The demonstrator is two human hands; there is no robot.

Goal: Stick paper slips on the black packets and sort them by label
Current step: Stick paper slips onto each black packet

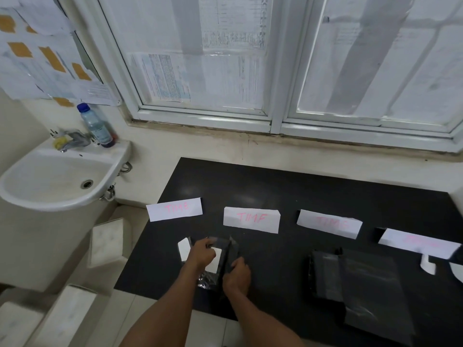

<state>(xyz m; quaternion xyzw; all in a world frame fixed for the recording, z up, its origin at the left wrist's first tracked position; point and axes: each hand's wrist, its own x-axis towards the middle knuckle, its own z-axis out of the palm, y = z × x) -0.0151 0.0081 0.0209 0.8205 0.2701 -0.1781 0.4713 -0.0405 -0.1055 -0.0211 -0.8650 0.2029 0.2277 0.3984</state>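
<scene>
Sticking step: black packet [226,249] lies on counter [288,196] just below TIME label [250,219]. Left hand [201,255] fingers curled, pinching slip [217,262] on it; right hand [236,271] fingers clamped on packet's edge. Nxt, prob: press slip flat w/ even pressure, then sort.

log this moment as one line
phase: sticking slip | left hand, right hand: hold packet | labels: four in row | pile: right, untouched
</scene>
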